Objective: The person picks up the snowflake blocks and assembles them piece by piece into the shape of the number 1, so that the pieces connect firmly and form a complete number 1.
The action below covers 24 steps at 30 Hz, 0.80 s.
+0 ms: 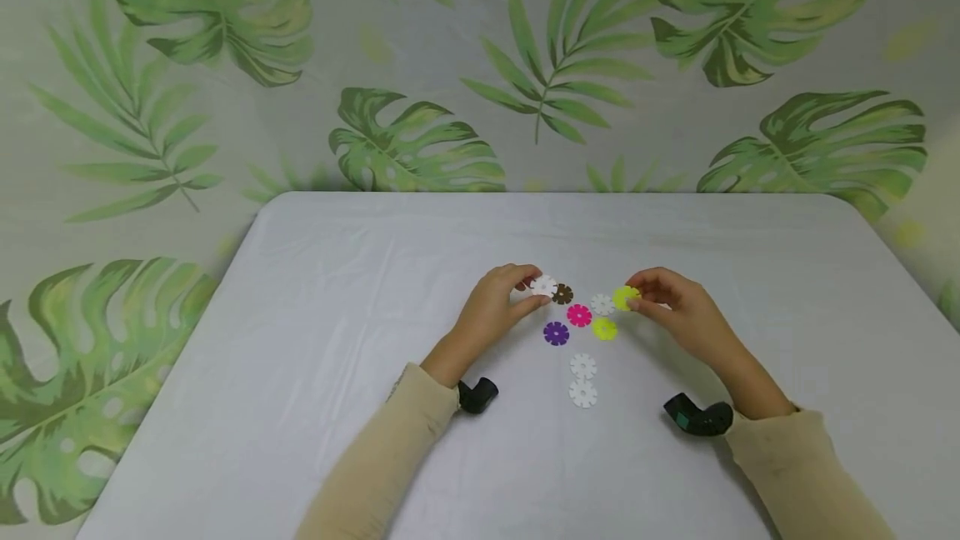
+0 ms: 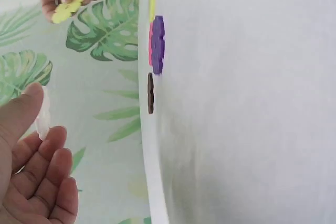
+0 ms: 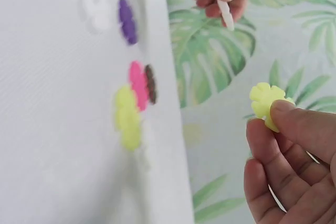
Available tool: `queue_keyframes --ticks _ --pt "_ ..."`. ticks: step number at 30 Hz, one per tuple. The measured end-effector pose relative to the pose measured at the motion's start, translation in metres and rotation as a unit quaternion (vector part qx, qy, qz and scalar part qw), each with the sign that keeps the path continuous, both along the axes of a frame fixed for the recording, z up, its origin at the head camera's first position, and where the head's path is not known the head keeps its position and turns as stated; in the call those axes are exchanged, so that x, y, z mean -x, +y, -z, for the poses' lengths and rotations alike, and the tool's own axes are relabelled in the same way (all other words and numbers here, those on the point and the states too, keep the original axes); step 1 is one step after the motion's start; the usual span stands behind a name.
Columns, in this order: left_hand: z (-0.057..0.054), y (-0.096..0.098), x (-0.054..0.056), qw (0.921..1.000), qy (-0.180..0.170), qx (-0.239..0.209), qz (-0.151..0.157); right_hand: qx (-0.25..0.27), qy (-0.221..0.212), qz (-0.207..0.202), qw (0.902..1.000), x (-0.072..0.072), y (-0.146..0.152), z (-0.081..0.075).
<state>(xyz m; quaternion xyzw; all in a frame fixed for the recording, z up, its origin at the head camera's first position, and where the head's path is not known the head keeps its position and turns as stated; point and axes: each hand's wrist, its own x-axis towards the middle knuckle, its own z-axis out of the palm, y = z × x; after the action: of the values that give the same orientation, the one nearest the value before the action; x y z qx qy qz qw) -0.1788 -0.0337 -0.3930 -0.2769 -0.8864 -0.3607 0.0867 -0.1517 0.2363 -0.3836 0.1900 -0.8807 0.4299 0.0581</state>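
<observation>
My left hand (image 1: 491, 302) pinches a white notched plastic disc (image 1: 543, 287) between thumb and fingertips, raised above the table. A yellow notched disc (image 3: 266, 100) is pinched the same way by my right hand (image 1: 678, 307). Between and below the hands lies a loose cluster of similar discs: brown (image 1: 562, 294), pink (image 1: 579, 316), purple (image 1: 556, 333), a second yellow one (image 1: 604, 329) and a white one (image 1: 602, 304). Nearer to me, two more white discs (image 1: 582, 380) lie edge to edge in a line.
A white cloth covers the table (image 1: 300, 357), whose far edge meets a leaf-printed backdrop (image 1: 420, 65). Black wrist-worn devices (image 1: 699, 417) sit at both sleeve cuffs, close over the cloth.
</observation>
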Motion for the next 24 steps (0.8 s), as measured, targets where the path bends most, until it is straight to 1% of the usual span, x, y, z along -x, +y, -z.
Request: queue_keyframes --ticks 3,6,8,11,13,15,18,20,24 --pt "-0.009 -0.002 -0.003 0.9994 0.018 -0.028 0.001 0.017 0.019 -0.001 0.9997 0.0 -0.007 -0.012" --pt "-0.017 -0.004 -0.005 0.9971 0.034 -0.067 0.004 0.051 0.028 -0.002 0.9983 -0.001 -0.015 -0.024" --pt "-0.023 -0.004 -0.006 0.9943 0.046 -0.096 0.009 0.083 0.03 -0.011 0.996 -0.001 -0.019 -0.032" --pt "-0.033 -0.005 -0.008 0.9893 0.072 -0.126 0.019 0.123 0.045 -0.034 0.9908 -0.001 -0.026 -0.044" --pt "-0.04 -0.005 -0.01 0.9864 0.088 -0.137 0.025 0.142 0.06 -0.052 0.9867 -0.001 -0.03 -0.05" --pt "-0.046 -0.005 -0.012 0.9839 0.101 -0.144 0.032 0.15 0.078 -0.061 0.9837 -0.001 -0.035 -0.057" --pt "-0.053 -0.005 -0.016 0.9815 0.111 -0.151 0.038 0.16 0.096 -0.065 0.9803 -0.001 -0.043 -0.063" --pt "-0.056 -0.005 -0.017 0.9806 0.114 -0.154 0.04 0.167 0.1 -0.064 0.9788 -0.001 -0.049 -0.066" --pt "-0.058 -0.004 -0.019 0.9801 0.115 -0.156 0.044 0.188 0.1 -0.07 0.9746 -0.001 -0.058 -0.068"
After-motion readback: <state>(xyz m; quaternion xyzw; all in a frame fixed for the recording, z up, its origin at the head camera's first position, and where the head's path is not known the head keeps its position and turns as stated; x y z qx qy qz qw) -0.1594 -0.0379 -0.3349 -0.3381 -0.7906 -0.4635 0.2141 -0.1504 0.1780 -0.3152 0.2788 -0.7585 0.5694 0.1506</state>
